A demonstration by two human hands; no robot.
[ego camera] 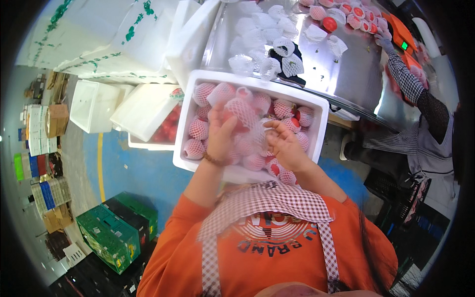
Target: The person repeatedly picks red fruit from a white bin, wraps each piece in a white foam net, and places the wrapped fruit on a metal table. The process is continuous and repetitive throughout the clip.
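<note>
Before me stands a white polystyrene box filled with red tomatoes in foam net sleeves. Over its middle, my left hand is curled around a red tomato, blurred by motion. My right hand is just to its right, thumb and fingers pinching a blurred white foam net. Whether that net is partly over the tomato cannot be told. Netted tomatoes lie around and beneath both hands.
Loose foam nets and a black object lie on the metal table. A bare tomato is near netted ones. At right, a co-worker's gloved hand reaches beside an orange scale. Green crates stand on the floor.
</note>
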